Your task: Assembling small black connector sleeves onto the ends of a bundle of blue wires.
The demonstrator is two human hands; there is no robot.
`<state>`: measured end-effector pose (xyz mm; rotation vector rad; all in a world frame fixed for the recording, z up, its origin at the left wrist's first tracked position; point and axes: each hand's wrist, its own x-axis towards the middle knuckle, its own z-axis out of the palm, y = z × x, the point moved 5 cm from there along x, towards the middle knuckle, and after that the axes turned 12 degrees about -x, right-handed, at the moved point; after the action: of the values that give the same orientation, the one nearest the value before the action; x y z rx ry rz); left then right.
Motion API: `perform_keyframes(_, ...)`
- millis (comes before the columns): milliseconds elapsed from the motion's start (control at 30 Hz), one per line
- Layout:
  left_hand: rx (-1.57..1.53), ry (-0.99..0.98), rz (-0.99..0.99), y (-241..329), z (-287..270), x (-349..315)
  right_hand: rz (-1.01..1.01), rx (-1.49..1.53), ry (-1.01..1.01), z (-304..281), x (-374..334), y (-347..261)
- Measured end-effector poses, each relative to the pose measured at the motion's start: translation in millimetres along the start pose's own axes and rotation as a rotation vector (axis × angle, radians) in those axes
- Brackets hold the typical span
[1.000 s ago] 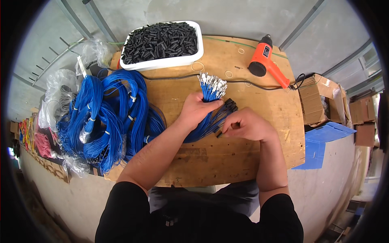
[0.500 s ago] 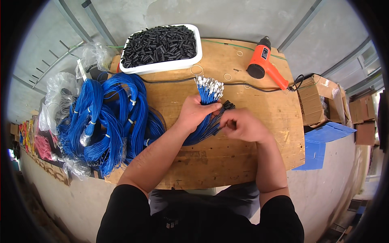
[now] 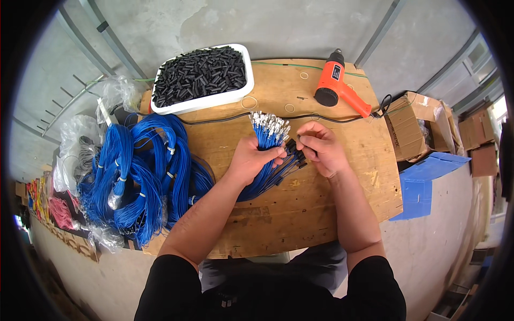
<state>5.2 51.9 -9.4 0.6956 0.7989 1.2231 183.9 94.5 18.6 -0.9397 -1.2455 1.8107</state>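
My left hand (image 3: 252,159) is closed round a bundle of blue wires (image 3: 266,140), whose bare-looking silvery metal terminals (image 3: 270,124) fan out above the thumb. Beside that fist, several wires with black tube pieces (image 3: 295,155) on their ends splay to the right. My right hand (image 3: 323,150) is just right of the terminals, thumb and forefinger pinched on a small dark bit that looks like a black tube piece (image 3: 299,138); the other fingers curl in and partly hide it. The wires run down and left beneath my left wrist.
Left on the wooden table (image 3: 300,224) lies a large heap of tied blue wire coils (image 3: 176,155). A white tub (image 3: 250,85) full of black tube pieces stands at the back. An orange heat gun (image 3: 340,85) lies back right, its black cord crossing the table. Cardboard boxes (image 3: 409,125) stand to the right.
My right hand has lifted away from the black-tipped wires and moved up beside the metal terminals, its fingers now pinched. My left hand keeps its hold on the bundle. The whole view has shifted slightly.
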Motion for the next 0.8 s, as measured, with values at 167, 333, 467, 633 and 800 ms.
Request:
perform_keyframes(167,0.056,-0.029,-0.003,-1.1,3.5,-0.2,-0.013,-0.084,0.057,0.1,3.6,10.8)
perform_keyframes(333,0.088,-0.015,0.023,-1.1,3.8,-0.2,-0.002,-0.088,0.041,4.8,0.3,7.8)
perform_keyframes(467,0.159,-0.055,0.036,-2.5,2.4,0.9,-0.02,-0.137,0.041,3.4,-0.3,9.7)
perform_keyframes(633,0.04,0.044,0.083,-0.9,-0.6,0.5,-0.023,-0.199,0.058,4.8,-2.5,4.7)
perform_keyframes(800,0.084,0.008,0.071,-1.3,2.8,0.7,-0.028,-0.293,0.087,4.5,-4.3,4.1)
